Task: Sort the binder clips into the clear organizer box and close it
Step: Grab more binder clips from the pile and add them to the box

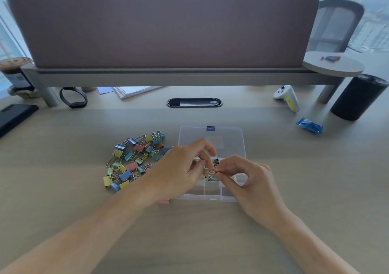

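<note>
On a pale wood desk [294, 189], directly in front of the person, a clear organizer box [210, 199] lay open. It was see-through plastic, divided into small square compartments. Its lid [227, 136] was folded flat back on the desk on the far side, with a blue latch [210, 128] at its far edge. A few dark and green clips [215, 162] sat in a compartment of the far row. Just left of the box, a loose pile of binder clips [134, 162] was spread on the desk, with pastel blue, yellow, green, pink and orange bodies and silver wire handles. One pink clip [163, 201] lay at the box's near left corner, partly hidden under the left wrist.

Both hands hovered over the middle of the box. The left hand [179, 168] reached in from the left with its fingers curled. The right hand [250, 181] reached in from the right, thumb and forefinger pressed together. The fingertips of both met on a bunch of small clips [210, 172], pinching it above the compartments.

At the back of the desk, a white controller [287, 100] carried a yellow label whose writing was too small to read. A lidded drink cup [15, 74] at far left had a printed label, also unreadable. A blue packet [309, 125] lay near a black cylinder [357, 97] to the right, and a black wristband [73, 97] stood on edge below a felt divider panel [164, 27].
</note>
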The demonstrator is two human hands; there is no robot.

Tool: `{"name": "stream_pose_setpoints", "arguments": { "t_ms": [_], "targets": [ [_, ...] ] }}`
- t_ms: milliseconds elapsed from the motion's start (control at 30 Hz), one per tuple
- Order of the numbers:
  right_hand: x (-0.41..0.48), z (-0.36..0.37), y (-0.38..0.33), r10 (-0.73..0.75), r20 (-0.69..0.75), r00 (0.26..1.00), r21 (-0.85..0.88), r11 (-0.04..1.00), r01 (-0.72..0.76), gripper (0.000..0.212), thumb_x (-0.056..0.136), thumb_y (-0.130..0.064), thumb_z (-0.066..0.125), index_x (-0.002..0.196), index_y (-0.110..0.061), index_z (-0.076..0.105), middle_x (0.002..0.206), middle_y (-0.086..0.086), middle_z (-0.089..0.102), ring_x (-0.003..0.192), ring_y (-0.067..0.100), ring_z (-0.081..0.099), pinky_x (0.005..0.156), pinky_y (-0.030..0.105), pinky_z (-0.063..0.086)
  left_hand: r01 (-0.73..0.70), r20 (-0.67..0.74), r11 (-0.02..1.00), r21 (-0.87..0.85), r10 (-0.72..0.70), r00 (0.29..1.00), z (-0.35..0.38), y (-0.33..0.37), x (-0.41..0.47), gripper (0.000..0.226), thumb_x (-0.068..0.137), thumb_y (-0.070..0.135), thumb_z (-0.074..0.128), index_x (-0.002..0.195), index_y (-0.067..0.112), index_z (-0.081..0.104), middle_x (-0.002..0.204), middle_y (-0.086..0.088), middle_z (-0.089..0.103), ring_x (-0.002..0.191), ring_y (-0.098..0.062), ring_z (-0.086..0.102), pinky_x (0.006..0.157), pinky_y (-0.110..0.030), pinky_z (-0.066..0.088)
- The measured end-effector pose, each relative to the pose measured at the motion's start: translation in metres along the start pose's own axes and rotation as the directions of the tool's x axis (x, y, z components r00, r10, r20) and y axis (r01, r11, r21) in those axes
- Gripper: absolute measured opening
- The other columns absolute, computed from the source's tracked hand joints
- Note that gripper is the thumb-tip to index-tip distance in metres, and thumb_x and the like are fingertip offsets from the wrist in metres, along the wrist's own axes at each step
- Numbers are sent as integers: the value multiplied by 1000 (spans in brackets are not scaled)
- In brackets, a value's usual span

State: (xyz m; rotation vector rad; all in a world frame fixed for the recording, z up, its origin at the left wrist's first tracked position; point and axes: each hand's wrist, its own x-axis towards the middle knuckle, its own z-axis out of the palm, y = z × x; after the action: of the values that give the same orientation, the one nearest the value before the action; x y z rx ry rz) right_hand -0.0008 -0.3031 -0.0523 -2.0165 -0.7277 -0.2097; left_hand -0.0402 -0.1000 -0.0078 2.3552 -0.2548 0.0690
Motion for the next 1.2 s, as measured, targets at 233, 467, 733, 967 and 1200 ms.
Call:
{"name": "stream_pose_setpoints", "arguments": {
  "t_ms": [233, 467, 733, 967, 1200],
  "targets": [
    [1, -6, 8, -208, 89, 974, -189, 957, 222, 14, 88, -14, 82, 90, -27, 77, 85, -22, 69, 90, 6, 61, 73, 27, 53, -15, 7, 1000, -20, 15, 1000, 1, -3, 1, 23, 102, 9, 54, 116, 28, 57, 97, 14, 73, 87, 5, 71, 81, -22, 56],
    [10, -11, 7, -366, 279, 888, -309, 841, 444, 25, 105, -26, 55, 93, -20, 76, 91, -14, 70, 91, 18, 57, 71, 33, 53, -25, 51, 1000, 11, 24, 998, 0, -2, 3, 31, 91, 12, 74, 113, 29, 62, 95, 16, 72, 84, 6, 70, 72, -5, 47],
    [-11, -13, 14, -292, 273, 917, -207, 913, 353, 25, 97, -8, 65, 118, -15, 76, 119, -10, 67, 113, 13, 60, 91, 31, 53, -7, 31, 1000, 0, 7, 999, 1, -1, 2, 28, 89, 12, 77, 110, 26, 66, 94, 13, 73, 84, 5, 71, 82, -11, 55],
    [-22, -14, 12, -211, 242, 947, -202, 944, 262, 40, 99, -22, 65, 140, -25, 63, 136, -18, 56, 130, 6, 53, 106, 23, 45, -11, -68, 996, -94, 5, 998, -10, 0, 3, 18, 91, 13, 76, 100, 26, 70, 92, 14, 75, 88, 2, 71, 80, -15, 56],
    [-22, -12, 13, -174, 241, 955, -242, 942, 232, 33, 101, -36, 60, 132, -26, 66, 133, -21, 56, 128, 3, 52, 105, 23, 46, 233, -281, 952, 199, -172, 944, -69, -56, 20, 17, 96, 12, 66, 98, 29, 67, 94, 17, 68, 86, 3, 62, 83, -18, 51]
  ]
}}
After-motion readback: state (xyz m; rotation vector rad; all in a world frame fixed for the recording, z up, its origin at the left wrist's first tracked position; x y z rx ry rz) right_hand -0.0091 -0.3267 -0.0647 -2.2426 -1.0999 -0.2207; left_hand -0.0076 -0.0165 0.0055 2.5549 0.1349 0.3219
